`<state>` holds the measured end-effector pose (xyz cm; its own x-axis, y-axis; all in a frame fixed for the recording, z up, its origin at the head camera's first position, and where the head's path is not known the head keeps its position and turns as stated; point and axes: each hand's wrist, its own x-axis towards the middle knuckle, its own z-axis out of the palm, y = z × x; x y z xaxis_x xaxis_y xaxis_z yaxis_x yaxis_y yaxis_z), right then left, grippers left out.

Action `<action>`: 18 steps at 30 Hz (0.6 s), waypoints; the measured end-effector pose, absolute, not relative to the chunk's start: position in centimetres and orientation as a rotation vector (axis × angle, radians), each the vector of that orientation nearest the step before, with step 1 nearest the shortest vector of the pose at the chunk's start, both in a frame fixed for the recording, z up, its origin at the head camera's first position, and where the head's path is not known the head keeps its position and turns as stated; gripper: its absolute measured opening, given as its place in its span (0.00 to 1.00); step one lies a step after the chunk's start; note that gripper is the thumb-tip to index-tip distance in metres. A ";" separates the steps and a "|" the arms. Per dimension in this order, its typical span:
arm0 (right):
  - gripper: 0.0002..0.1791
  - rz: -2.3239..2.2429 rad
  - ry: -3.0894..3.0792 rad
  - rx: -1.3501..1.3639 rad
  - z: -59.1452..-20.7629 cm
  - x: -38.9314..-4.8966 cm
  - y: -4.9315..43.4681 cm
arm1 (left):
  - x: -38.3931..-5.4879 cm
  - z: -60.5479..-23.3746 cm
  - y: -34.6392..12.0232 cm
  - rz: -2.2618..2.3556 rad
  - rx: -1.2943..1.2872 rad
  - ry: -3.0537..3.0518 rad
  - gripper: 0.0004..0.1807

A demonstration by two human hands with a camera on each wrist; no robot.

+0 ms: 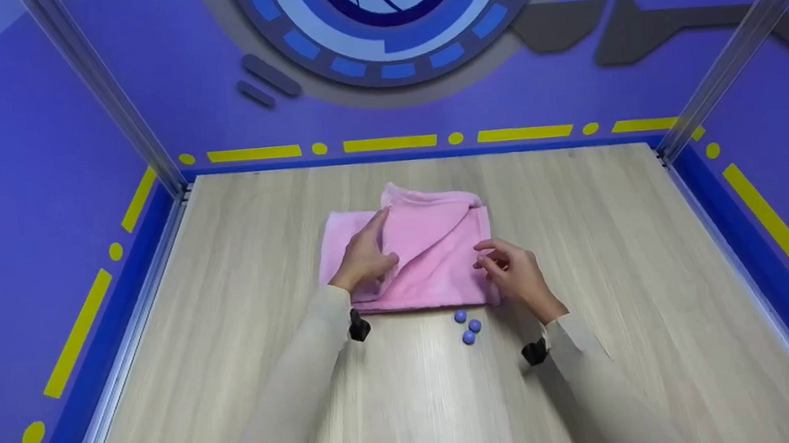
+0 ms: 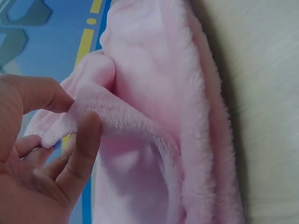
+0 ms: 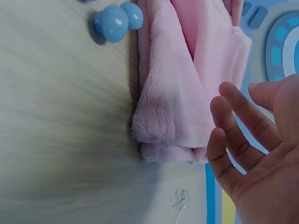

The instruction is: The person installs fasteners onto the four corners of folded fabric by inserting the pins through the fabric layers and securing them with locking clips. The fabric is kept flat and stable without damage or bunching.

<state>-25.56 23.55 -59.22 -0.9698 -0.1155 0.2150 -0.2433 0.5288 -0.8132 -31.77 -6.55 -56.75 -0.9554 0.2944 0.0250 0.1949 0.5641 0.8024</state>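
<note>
A folded pink plush cloth (image 1: 443, 275) lies on the table, its upper layer lifted and turned back at the left. My left hand (image 1: 363, 255) pinches the edge of that layer between thumb and fingers; up close in the left wrist view, the fuzzy cloth (image 2: 140, 60) droops in a fold from the fingertips. At the cloth's right edge, my right hand (image 1: 515, 273) hovers with relaxed, slightly bent fingers and nothing in them. The right wrist view shows these fingers (image 3: 243, 149) apart from the thumb, beside the stacked layers of the cloth (image 3: 163, 107).
Three small blue-violet balls (image 1: 467, 326) sit just in front of the cloth, close to the right forearm. The light wooden table (image 1: 225, 267) is bounded by blue panels (image 1: 159, 106) at the back and sides, with metal posts (image 1: 733, 51) at the rear corners.
</note>
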 end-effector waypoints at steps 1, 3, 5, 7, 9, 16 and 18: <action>0.11 1.431 -2.628 0.308 -59.3 -25.6 23.6 | -31.9 -56.9 -6.7 1.379 0.382 2.636 0.53; 0.11 1.435 -2.633 0.307 -59.3 -25.6 23.6 | -32.2 -57.2 -7.1 1.416 0.310 2.565 0.53; 0.11 1.437 -2.636 0.305 -59.3 -25.6 23.6 | -32.5 -57.5 -7.3 1.419 0.265 2.529 0.53; 0.10 1.434 -2.641 0.312 -59.4 -25.6 23.7 | -32.8 -57.7 -7.6 1.398 0.243 2.521 0.53; 0.10 1.429 -2.643 0.319 -59.5 -25.6 23.8 | -33.0 -57.9 -7.8 1.357 0.251 2.543 0.52; 0.10 1.408 -2.667 0.320 -59.7 -25.5 24.2 | -33.1 -58.6 -8.3 1.288 0.254 2.510 0.50; 0.10 1.404 -2.676 0.306 -59.7 -25.5 24.4 | -33.1 -58.8 -8.3 1.296 0.220 2.474 0.51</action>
